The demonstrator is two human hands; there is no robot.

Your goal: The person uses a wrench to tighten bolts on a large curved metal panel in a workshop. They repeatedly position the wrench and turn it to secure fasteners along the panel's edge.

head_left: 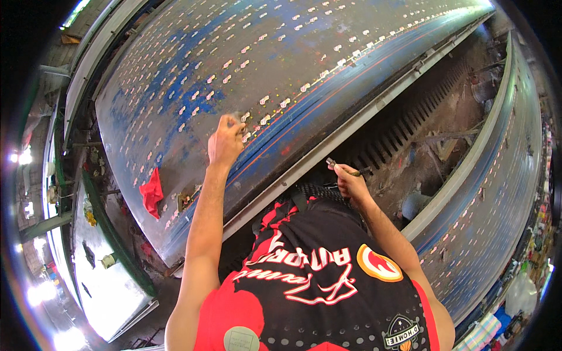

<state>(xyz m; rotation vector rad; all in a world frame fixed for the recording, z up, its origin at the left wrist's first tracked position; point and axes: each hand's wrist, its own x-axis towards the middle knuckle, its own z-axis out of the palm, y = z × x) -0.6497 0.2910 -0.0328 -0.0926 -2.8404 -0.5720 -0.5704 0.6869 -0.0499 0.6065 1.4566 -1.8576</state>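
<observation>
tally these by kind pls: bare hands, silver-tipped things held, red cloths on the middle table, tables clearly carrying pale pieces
Bare hands: 2 (left hand, right hand)
Silver-tipped object: 1
Red cloth: 1
Tables with pale pieces: 2 (middle table, right table)
Total: 6

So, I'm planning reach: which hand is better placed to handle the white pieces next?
Probably the left hand: it's over the table, beside white pieces; the right hand, off the table, holds a metal-tipped object.

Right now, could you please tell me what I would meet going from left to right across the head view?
Red cloth, left hand, right hand gripping a silver-tipped object, striped cloth, pale plastic bag.
</observation>
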